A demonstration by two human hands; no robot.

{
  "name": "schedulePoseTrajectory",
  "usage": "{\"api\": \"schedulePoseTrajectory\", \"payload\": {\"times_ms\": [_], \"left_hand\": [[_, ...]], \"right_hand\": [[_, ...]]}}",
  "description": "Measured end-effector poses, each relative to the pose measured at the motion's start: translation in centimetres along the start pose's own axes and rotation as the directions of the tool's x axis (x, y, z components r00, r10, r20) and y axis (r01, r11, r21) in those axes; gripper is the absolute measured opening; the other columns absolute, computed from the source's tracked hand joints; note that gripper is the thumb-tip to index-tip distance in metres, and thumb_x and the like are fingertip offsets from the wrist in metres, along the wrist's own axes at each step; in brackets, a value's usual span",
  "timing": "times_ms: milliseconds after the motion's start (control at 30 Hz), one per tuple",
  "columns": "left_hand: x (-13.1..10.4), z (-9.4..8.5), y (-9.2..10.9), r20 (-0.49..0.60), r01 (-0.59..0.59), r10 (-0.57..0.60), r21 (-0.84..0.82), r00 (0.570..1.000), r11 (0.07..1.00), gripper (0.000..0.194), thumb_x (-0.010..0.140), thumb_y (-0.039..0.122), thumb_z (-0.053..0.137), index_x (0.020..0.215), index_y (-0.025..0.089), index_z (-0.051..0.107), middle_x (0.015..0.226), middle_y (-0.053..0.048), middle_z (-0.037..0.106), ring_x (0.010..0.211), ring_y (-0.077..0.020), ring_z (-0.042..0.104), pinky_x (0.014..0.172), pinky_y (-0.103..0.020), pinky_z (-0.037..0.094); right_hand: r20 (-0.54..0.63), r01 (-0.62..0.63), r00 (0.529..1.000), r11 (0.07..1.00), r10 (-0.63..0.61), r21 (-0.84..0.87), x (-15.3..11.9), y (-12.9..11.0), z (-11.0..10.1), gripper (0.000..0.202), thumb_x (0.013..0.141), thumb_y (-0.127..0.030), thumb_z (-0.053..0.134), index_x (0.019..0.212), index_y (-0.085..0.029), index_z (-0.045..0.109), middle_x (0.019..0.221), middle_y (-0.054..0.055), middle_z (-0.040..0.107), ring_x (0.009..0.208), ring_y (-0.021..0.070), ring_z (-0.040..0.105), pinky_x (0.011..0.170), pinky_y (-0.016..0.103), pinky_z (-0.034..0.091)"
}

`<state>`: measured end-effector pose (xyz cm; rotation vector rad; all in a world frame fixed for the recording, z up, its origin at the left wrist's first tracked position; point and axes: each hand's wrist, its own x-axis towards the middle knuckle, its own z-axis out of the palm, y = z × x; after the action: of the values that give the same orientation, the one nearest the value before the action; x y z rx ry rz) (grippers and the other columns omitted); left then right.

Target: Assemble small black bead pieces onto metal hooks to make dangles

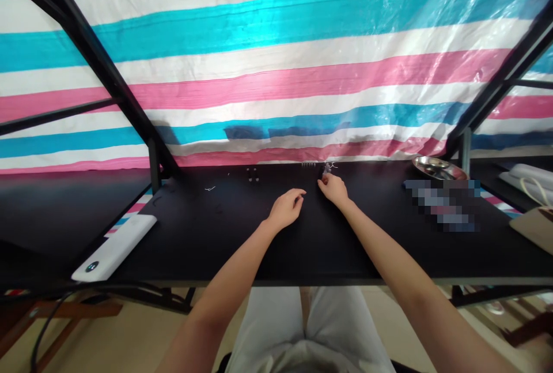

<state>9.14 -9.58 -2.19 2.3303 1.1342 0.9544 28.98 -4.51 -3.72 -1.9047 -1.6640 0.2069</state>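
Observation:
My left hand point(287, 207) is over the middle of the black table point(224, 240), fingers curved with a gap between thumb and forefinger and nothing seen in them. Farther forward and to the right, my right hand point(333, 188) has its fingers closed at a small clear and whitish item point(327, 169) near the table's back edge; whether it is gripped cannot be made out. Just left of that item, a row of small metallic pieces point(308, 164) lies along the back edge. Several small light pieces point(253, 174) sit in a group farther left.
A long white device point(116, 247) lies at the table's left end. Toward the right are a shiny metal dish point(438, 169) and a pixelated patch point(444, 206). A white scrap point(209, 188) lies back left. Black frame posts point(116, 85) rise at both sides before a striped sheet point(276, 21).

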Motion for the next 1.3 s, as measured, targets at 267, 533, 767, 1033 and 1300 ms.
{"api": "schedulePoseTrajectory", "payload": {"times_ms": [267, 533, 767, 1033, 1300], "left_hand": [[0.0, -0.2, 0.5, 0.030, -0.002, 0.002, -0.012, 1.000, 1.000, 0.029, 0.083, 0.022, 0.043, 0.107, 0.020, 0.058, 0.092, -0.004, 0.060, 0.067, -0.0112, 0.053, 0.070, -0.025, 0.044], [0.0, -0.2, 0.5, 0.021, -0.005, 0.005, -0.009, 1.000, 1.000, 0.026, 0.084, 0.023, 0.042, 0.102, 0.020, 0.060, 0.091, -0.004, 0.059, 0.065, -0.0110, 0.052, 0.068, -0.025, 0.044], [0.0, 0.0, 0.2, 0.026, -0.020, 0.019, 0.027, 0.999, 0.999, 0.024, 0.084, 0.023, 0.042, 0.099, 0.021, 0.061, 0.091, -0.003, 0.059, 0.062, -0.0099, 0.052, 0.066, -0.024, 0.043], [0.0, -0.1, 0.4, 0.043, -0.011, 0.010, 0.034, 0.999, 0.999, 0.024, 0.084, 0.023, 0.042, 0.095, 0.021, 0.063, 0.089, -0.003, 0.059, 0.068, -0.0119, 0.054, 0.069, -0.025, 0.044], [0.0, 0.0, 0.2, 0.043, -0.025, 0.024, 0.033, 0.999, 0.999, 0.023, 0.084, 0.023, 0.043, 0.093, 0.021, 0.064, 0.091, -0.003, 0.060, 0.069, -0.0124, 0.055, 0.068, -0.024, 0.044]], "right_hand": [[-0.033, 0.041, 0.999, 0.999, -0.041, -0.005, -0.3, 0.5, 0.3, 0.018, 0.079, -0.034, 0.051, 0.084, -0.019, 0.061, 0.081, 0.005, 0.065, 0.073, 0.0176, 0.060, 0.062, 0.025, 0.040], [-0.002, 0.056, 0.998, 0.998, -0.056, 0.038, -0.3, 1.1, 0.1, 0.015, 0.080, -0.027, 0.052, 0.087, -0.018, 0.062, 0.082, 0.007, 0.066, 0.075, 0.0178, 0.061, 0.066, 0.026, 0.043], [0.017, -0.033, 0.999, 0.999, 0.032, 0.041, 0.0, 2.2, -0.5, 0.015, 0.076, -0.018, 0.056, 0.087, -0.015, 0.065, 0.083, 0.008, 0.068, 0.079, 0.0178, 0.063, 0.072, 0.026, 0.044], [0.014, -0.102, 0.995, 0.994, 0.101, 0.043, 0.1, 2.6, -0.8, 0.017, 0.072, -0.029, 0.062, 0.080, -0.016, 0.070, 0.080, 0.008, 0.069, 0.078, 0.0194, 0.064, 0.071, 0.026, 0.045], [0.001, -0.133, 0.991, 0.991, 0.133, 0.011, -0.1, 2.0, -0.9, 0.021, 0.074, -0.034, 0.061, 0.085, -0.019, 0.071, 0.084, 0.009, 0.070, 0.081, 0.0231, 0.064, 0.068, 0.028, 0.045]]}}
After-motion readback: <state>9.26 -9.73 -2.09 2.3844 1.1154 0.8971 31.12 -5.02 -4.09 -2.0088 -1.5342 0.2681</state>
